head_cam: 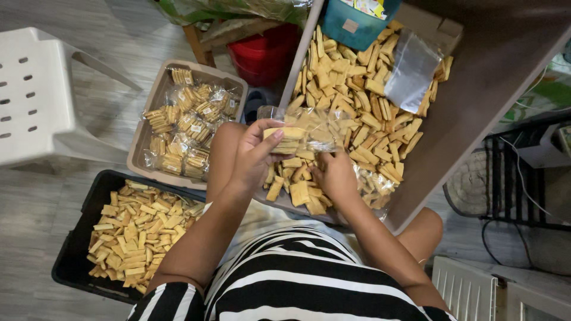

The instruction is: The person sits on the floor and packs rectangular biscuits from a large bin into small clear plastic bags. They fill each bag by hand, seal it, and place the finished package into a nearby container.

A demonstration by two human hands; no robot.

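My left hand [253, 156] grips a stack of tan rectangular crackers [285, 138] at the mouth of a clear plastic bag [318, 129]. My right hand [336, 176] holds the bag from below, just above a pile of loose crackers [357, 89] spread over a brown table [488, 77]. Both hands meet at the table's near edge, above my lap in a black-and-white striped top.
A beige tray [156, 95] on the floor holds several filled cracker bags. A black tray [74, 249] of loose crackers lies at my lower left. A white plastic chair [35, 95] stands at left, a teal container [357, 24] and a spare clear bag [410, 68] on the table.
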